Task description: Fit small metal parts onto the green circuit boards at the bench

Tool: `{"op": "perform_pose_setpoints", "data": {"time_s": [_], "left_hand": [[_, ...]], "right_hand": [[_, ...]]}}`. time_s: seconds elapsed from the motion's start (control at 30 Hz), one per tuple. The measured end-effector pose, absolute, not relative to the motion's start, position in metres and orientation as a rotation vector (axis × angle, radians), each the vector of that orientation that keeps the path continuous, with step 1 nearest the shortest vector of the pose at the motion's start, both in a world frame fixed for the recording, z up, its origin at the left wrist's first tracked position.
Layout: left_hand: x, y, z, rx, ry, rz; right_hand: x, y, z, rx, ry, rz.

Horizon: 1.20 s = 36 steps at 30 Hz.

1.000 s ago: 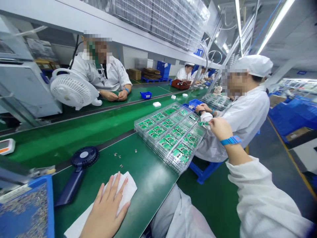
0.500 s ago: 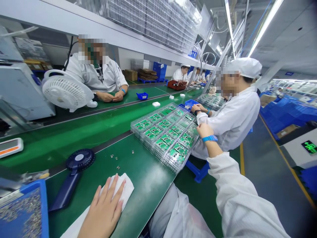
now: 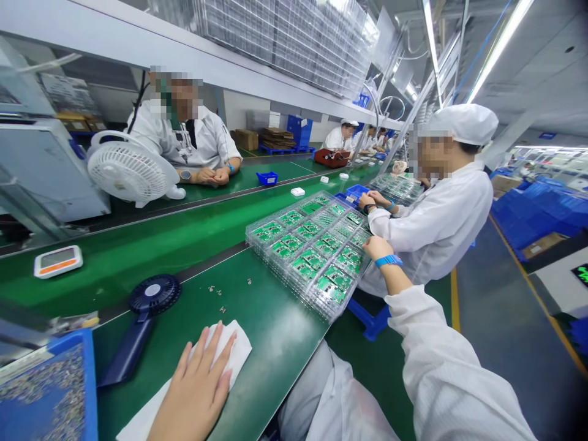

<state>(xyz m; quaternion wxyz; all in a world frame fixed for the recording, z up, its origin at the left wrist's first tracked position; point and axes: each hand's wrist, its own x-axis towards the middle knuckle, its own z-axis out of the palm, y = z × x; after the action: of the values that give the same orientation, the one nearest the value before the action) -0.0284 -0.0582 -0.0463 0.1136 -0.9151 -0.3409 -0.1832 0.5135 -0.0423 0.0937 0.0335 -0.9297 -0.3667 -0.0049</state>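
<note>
My left hand (image 3: 195,383) lies flat with fingers spread on a folded white cloth or paper (image 3: 241,348) on the green bench. Several tiny metal parts (image 3: 222,310) are scattered just beyond its fingertips. My right hand (image 3: 378,247), with a blue band at the wrist, is closed at the right edge of a stack of clear plastic trays (image 3: 294,274). Its fingers curl out of sight, so what they hold is hidden. Green circuit boards (image 3: 309,263) sit in most compartments of the top tray.
A blue bin of small metal parts (image 3: 89,386) stands at left, beside a dark blue handheld fan (image 3: 133,343). Beyond are a white device (image 3: 58,261), a green belt (image 3: 193,226) and a white fan (image 3: 133,168). A co-worker (image 3: 436,202) sits close at right; another (image 3: 202,144) sits opposite.
The view has turned slightly left, bringing the white device fully into frame. Both my hands keep nearly the same places. The co-worker opposite has shifted their hands a little.
</note>
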Motion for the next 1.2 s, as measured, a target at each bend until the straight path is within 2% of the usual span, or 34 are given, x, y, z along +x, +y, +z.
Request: {"op": "perform_pose_setpoints", "data": {"time_s": [0.27,0.43,0.53,0.57,0.7,0.8,0.93,1.1,1.2], "left_hand": [[-0.028,-0.058,-0.044,-2.718,-1.009,-0.592],[-0.028,-0.058,-0.044,-2.709,-0.997,-0.598],[-0.025,-0.059,-0.044,-2.683,-1.011,-0.620],[-0.025,-0.059,-0.043,-2.682,-1.028,-0.634],[-0.025,-0.061,-0.030,-2.797,-1.178,-0.755],[-0.029,-0.063,-0.014,-2.961,-1.393,-1.102],[-0.033,-0.071,0.007,-2.859,-1.686,-1.797],[-0.026,-0.097,0.036,-2.178,-1.857,-2.652],[-0.020,-0.134,0.044,-1.768,-1.700,-2.835]], "right_hand": [[0.508,-0.038,0.107,-2.826,-1.219,0.043],[0.465,-0.050,0.122,-2.649,-1.351,-0.044],[0.402,-0.077,0.124,-2.385,-1.541,-0.103],[0.375,-0.088,0.121,-2.128,-1.675,-0.126],[0.260,-0.125,0.085,-1.443,-2.052,0.135],[0.193,-0.130,0.044,-1.279,-2.229,0.320],[0.141,-0.117,0.015,-1.291,-2.348,0.285],[0.109,-0.092,0.014,-1.277,-2.429,0.291],[0.099,-0.085,0.002,-1.303,-2.488,0.371]]}}
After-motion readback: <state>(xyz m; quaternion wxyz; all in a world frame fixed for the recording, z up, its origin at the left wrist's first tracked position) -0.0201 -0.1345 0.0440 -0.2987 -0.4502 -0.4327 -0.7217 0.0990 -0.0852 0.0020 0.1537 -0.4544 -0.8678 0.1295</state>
